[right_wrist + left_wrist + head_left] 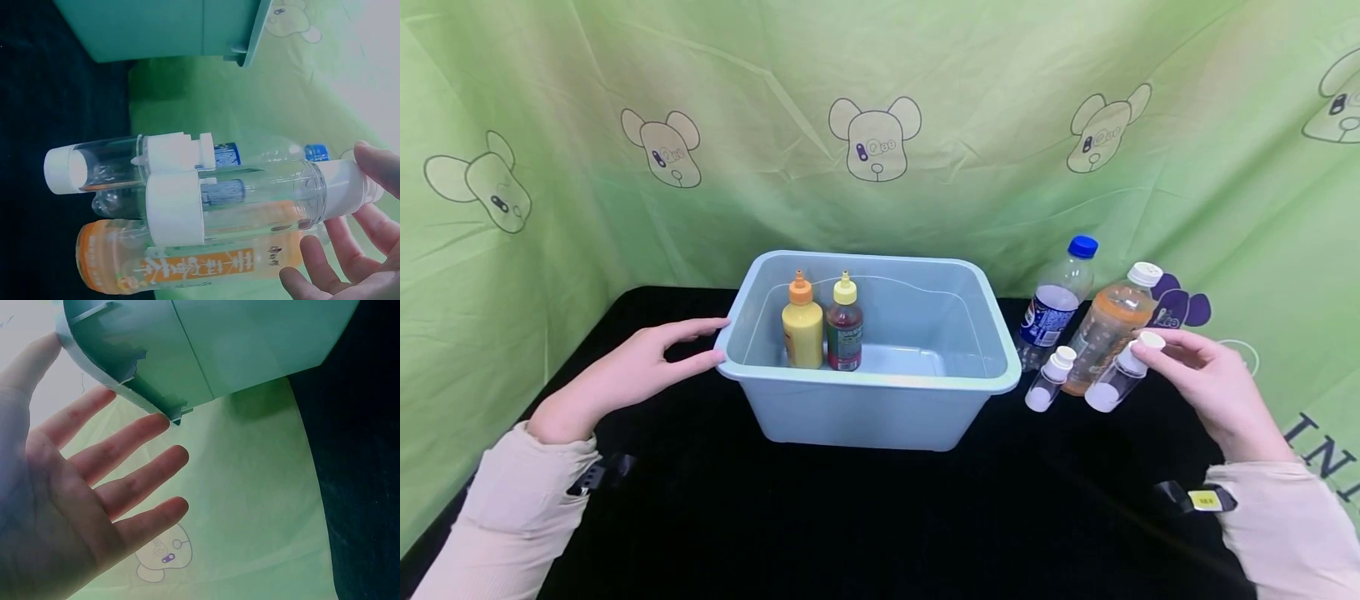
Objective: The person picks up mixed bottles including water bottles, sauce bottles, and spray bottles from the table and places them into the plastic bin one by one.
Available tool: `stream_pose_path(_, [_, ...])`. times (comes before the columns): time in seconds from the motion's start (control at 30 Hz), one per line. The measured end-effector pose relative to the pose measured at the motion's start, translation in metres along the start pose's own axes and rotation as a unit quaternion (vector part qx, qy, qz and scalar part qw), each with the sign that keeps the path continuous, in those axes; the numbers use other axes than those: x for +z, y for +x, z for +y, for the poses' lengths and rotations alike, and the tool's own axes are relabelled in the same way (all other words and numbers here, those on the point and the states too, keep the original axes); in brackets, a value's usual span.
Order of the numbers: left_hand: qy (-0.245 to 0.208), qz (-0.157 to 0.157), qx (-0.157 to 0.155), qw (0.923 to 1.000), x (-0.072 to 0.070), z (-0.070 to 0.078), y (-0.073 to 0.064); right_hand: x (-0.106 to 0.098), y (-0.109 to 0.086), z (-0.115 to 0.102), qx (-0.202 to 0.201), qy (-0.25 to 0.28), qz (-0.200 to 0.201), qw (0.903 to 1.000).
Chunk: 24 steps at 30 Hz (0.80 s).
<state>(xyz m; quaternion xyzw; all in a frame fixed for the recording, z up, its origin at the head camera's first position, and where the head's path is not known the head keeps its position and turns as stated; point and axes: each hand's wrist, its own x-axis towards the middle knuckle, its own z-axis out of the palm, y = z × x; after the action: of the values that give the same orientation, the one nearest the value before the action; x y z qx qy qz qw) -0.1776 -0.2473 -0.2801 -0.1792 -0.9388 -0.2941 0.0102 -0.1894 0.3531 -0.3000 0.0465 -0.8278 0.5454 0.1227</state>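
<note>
A light blue plastic bin [865, 408] stands in the middle of the head view. My left hand [632, 367] rests thumb and fingertips at its left rim, the other fingers spread fairly straight in the left wrist view. At the right, my right hand [1217, 392] pinches the white top of a small clear bottle [1118, 379] between thumb and fingers. This bottle is tilted and has a white base. A similar small bottle [1047, 383] stands just left of it. Inside the bin are a yellow squeeze bottle [805, 333] with an orange cap and a dark red squeeze bottle [846, 342] with a yellow cap.
Behind the small bottles stand a clear drink bottle [1051, 312] with a blue cap and an orange-labelled drink bottle [1108, 325] with a white cap. Black cloth [850, 517] covers the table. A green curtain [760, 133] with mouse-head prints hangs behind.
</note>
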Motion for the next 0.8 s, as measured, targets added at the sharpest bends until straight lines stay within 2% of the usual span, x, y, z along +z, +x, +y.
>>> stream_pose_path(0.13, [-0.001, 0.0, 0.001, 1.0, 0.0, 0.0, 0.0, 0.0, 0.0, -0.005, -0.008, 0.027, -0.001, 0.9996])
stream_pose_path(0.3, [0.0, 0.001, 0.001, 1.0, 0.0, 0.0, 0.0, 0.0, 0.001, -0.011, -0.015, 0.032, 0.002, 0.9994])
stream_pose_path(0.57, [0.0, 0.001, 0.003, 1.0, 0.001, 0.0, 0.0, 0.002, 0.002, -0.023, 0.0, -0.038, 0.016, 0.9991])
stream_pose_path(0.73, [0.0, 0.002, 0.003, 1.0, 0.0, 0.0, 0.0, 0.002, 0.005, -0.027, -0.006, -0.018, 0.004, 0.9998])
stream_pose_path(0.8, [-0.001, 0.002, 0.004, 1.0, 0.0, 0.0, 0.0, 0.003, 0.007, -0.03, -0.007, -0.027, 0.007, 0.9996])
